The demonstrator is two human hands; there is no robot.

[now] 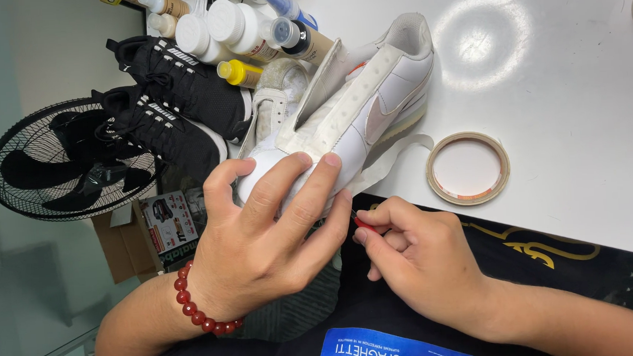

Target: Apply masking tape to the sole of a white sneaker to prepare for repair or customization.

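A white sneaker (356, 111), edged with masking tape, lies on its side at the table edge.

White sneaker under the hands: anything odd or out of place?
The white leather sneaker has no laces, and beige masking tape strips cover its eyelet row and collar. One loose strip trails off toward the masking tape roll. No spills or damage visible.

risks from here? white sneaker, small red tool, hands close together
1. The right hand pinches a small red tool right beside the left hand fingers gripping the white sneaker; a slip could nick a finger or the leather.
2. The sneaker's toe overhangs the table edge, held only by the left hand; it could drop.
3. Bottles crowd behind the sneaker; a shove may topple them.
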